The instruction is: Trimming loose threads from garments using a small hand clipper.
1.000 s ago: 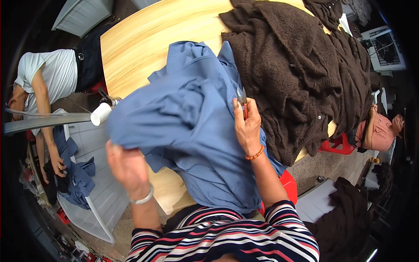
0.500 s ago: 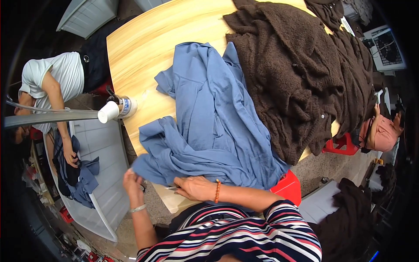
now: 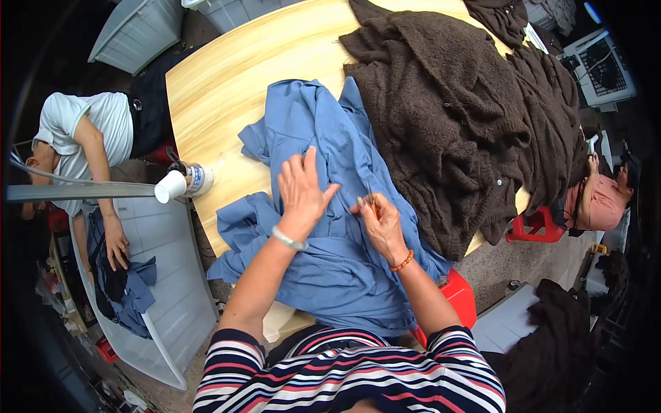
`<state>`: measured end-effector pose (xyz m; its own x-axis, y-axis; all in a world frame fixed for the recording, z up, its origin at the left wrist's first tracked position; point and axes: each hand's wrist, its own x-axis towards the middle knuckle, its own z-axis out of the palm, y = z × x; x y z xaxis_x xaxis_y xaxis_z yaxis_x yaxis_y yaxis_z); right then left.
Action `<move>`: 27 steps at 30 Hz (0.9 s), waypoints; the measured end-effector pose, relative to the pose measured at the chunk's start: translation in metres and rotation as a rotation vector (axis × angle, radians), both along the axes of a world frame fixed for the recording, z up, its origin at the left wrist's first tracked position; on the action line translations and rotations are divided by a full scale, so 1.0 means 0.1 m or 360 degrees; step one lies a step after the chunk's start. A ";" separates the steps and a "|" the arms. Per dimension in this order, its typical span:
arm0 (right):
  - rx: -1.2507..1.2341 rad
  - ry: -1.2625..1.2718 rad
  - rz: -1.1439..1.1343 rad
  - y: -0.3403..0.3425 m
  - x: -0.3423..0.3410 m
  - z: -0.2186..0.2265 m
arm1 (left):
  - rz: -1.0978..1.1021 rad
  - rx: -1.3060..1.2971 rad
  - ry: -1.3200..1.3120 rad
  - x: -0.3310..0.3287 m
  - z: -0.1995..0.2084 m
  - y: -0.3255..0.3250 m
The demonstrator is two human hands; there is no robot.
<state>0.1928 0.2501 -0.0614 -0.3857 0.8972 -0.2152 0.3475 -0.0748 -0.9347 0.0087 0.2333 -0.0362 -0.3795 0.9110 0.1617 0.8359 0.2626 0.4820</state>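
Observation:
A blue garment (image 3: 320, 138) lies rumpled on the wooden table in front of me, its near folds hanging over the edge by my body. My left hand (image 3: 301, 196) is spread over the middle of this cloth, fingers pointing away from me, with nothing visible in it. To its right, my right hand (image 3: 383, 226) is closed around a small orange-handled tool (image 3: 374, 208) with a thin pointed tip, just over the garment. The fingers hide most of that tool, so its exact kind does not show.
Dark brown knit garments (image 3: 441, 117) are heaped on the table's right side. A white cup (image 3: 170, 186) and a jar (image 3: 200, 179) stand at its left edge. On the left, a person in white (image 3: 89, 127) reaches into a white bin (image 3: 172, 275). A red stool (image 3: 454, 299) is beside me.
Both hands have moved from the garment's near edge farther up onto its middle. My left hand has let go of the cloth's near-left corner and spread out. The near folds now hang closer to me.

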 end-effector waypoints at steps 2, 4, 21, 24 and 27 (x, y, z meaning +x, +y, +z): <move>-0.0151 0.0169 -0.0041 -0.02 0.00 -0.03 | 0.0037 -0.0225 0.0170 -0.05 -0.14 0.12; -0.0141 0.0180 0.0042 -0.04 -0.02 0.00 | 0.0003 0.0175 0.0250 -0.34 -0.41 0.05; 0.0164 0.0176 0.0155 -0.13 -0.61 -0.07 | -0.0009 0.0324 -0.1928 -0.38 -0.28 -0.55; 0.0228 -0.0180 0.0210 -0.10 -0.60 -0.12 | 0.0478 0.0334 -0.1549 -0.58 -0.59 -0.64; 0.0346 -0.0398 0.0073 -0.04 -0.49 -0.35 | 0.0984 0.0223 -0.1276 -0.69 -0.83 -0.52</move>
<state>0.1437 0.2460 -0.0963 -0.3859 0.9155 -0.1135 0.5665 0.1380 -0.8124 -0.0603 0.1818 -0.1196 -0.8202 0.5115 -0.2563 -0.0087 0.4367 0.8995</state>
